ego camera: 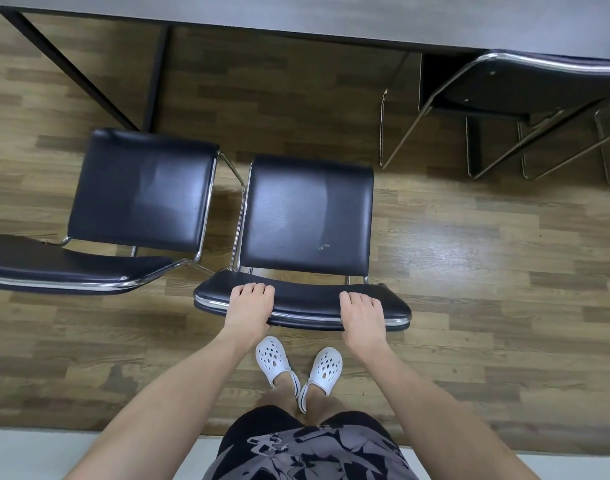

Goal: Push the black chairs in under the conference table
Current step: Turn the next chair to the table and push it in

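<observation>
A black padded chair (pixel 307 216) with a chrome frame stands directly in front of me, its seat facing the grey conference table (pixel 331 19) and well short of its edge. My left hand (pixel 250 306) grips the left part of the backrest top. My right hand (pixel 362 313) grips the right part of the same backrest. A second black chair (pixel 141 188) stands to the left, also away from the table. At the upper right a third black chair (pixel 525 84) sits with its seat under the table's edge.
Black table legs (pixel 154 74) and a slanted brace come down at the upper left, behind the left chair. Wood-pattern floor (pixel 470 254) lies between the chairs and the table. My feet in white clogs (pixel 296 365) stand just behind the middle chair.
</observation>
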Demonstrator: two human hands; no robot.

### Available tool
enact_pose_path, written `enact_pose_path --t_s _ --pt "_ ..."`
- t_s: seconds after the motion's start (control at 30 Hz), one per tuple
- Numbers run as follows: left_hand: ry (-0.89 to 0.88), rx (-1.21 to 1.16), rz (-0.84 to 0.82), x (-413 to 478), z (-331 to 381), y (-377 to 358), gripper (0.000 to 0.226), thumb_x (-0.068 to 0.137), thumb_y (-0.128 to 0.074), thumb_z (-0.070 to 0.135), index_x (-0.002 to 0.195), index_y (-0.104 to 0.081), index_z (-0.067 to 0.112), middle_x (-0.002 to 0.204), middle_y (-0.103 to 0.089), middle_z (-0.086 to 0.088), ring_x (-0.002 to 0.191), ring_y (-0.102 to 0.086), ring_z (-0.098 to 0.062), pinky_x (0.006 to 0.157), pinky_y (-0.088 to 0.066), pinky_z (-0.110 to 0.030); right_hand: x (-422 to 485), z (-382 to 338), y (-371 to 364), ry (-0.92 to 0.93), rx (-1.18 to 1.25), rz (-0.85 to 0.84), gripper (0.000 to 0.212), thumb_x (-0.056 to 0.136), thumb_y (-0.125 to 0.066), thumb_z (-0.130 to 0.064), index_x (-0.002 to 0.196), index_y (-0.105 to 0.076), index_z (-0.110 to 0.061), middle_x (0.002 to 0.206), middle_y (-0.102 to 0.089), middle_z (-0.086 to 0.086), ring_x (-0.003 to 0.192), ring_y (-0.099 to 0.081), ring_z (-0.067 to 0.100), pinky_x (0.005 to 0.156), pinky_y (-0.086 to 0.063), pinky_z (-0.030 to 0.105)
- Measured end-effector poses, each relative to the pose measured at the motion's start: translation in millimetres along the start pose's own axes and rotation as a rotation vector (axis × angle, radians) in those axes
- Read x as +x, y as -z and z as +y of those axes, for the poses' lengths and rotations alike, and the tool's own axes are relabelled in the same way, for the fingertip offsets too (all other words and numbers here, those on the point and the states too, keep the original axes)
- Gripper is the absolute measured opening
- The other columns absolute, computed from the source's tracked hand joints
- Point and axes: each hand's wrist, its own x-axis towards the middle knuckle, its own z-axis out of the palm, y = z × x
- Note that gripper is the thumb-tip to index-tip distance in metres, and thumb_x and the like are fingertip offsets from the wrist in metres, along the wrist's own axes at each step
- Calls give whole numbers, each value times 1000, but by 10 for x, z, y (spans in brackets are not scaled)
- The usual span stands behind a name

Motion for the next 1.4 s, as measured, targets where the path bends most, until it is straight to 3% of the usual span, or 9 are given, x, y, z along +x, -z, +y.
enact_pose_path --t_s 0.3,0.7,1.4 --pt "-13 4 23 190 -16 118 56 84 -72 34 128 -42 16 133 -52 -4 126 -45 -26 107 -31 -36 196 52 83 -26 -10 45 47 67 -66 1 104 -45 -17 105 -58 0 102 -54 22 90 -36 30" --pt "-11 18 8 578 -61 336 52 83 -72 32 121 -42 15 127 -53 -4 120 -48 -26 101 -32 -37 592 181 286 -32 -86 11 52 72 -67 -2 115 -43 -17 111 -56 0 107 -53 22 91 -36 30" --pt "6 36 9 1465 -136 951 54 83 -72 34 123 -42 14 128 -53 -5 120 -48 -27 101 -32 -38 1506 511 824 -31 -111 8 54 70 -71 -7 115 -43 -18 109 -57 0 103 -54 21 88 -37 30"
